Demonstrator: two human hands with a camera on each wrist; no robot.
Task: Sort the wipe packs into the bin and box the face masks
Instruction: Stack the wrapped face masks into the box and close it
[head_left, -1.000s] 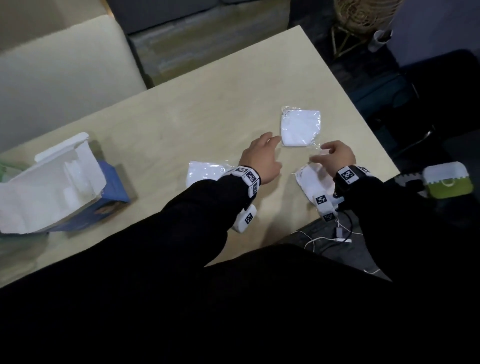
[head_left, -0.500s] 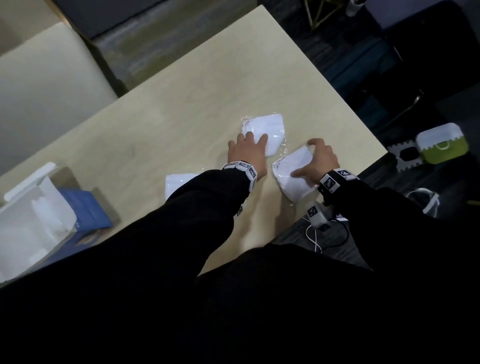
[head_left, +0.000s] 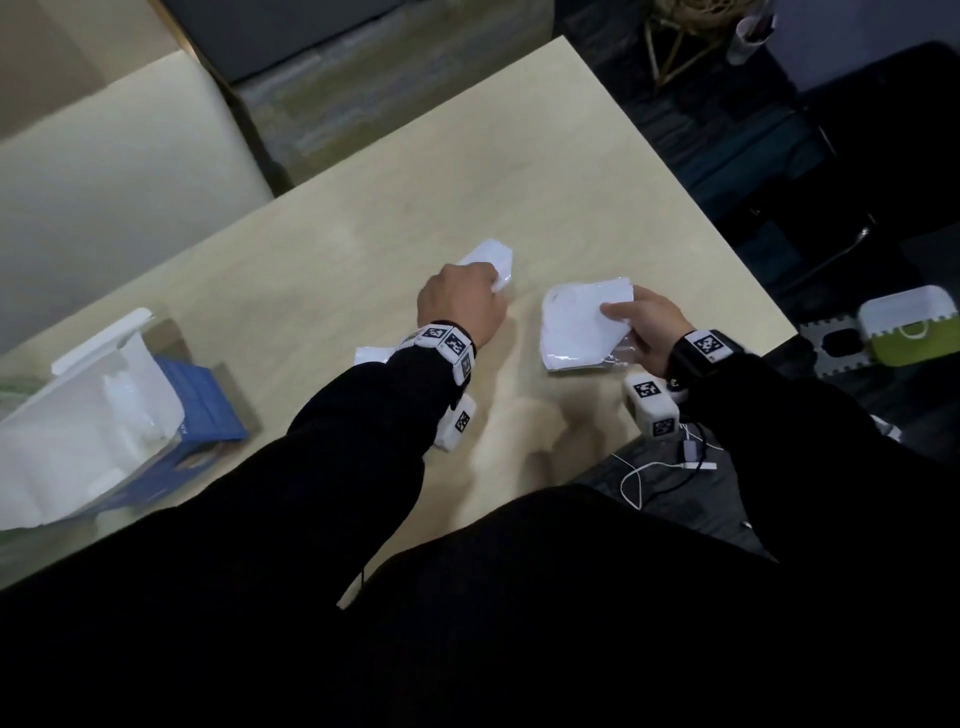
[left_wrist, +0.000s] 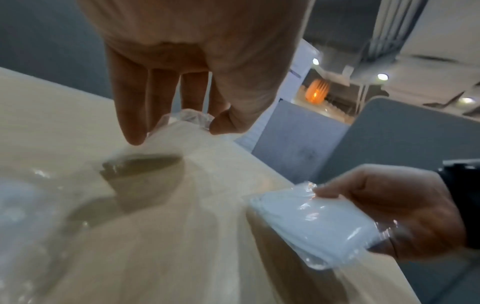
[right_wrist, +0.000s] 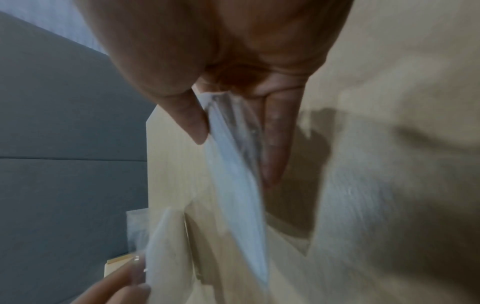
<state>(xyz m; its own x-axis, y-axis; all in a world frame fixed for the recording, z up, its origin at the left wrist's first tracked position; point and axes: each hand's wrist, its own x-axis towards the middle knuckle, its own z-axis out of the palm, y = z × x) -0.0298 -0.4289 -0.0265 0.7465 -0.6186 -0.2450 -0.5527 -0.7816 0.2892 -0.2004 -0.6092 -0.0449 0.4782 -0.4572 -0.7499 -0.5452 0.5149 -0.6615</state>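
Note:
Two white face masks in clear wrappers are in my hands above the pale table. My left hand pinches the wrapper of the far mask between thumb and fingers; in the left wrist view that wrapper bunches at my fingertips. My right hand grips the second mask by its edge, thumb on top. The right wrist view shows this mask edge-on, pinched in my right hand. A third mask lies flat, mostly hidden by my left wrist. The open blue and white mask box stands at the left.
The table's right edge runs close beside my right hand. On the floor to the right sit a green and white container and loose white cables. Something greenish shows behind the box at the far left.
My left hand went from lying flat on the far mask to pinching it and raising it. My right hand has lifted its mask off the table and turned it.

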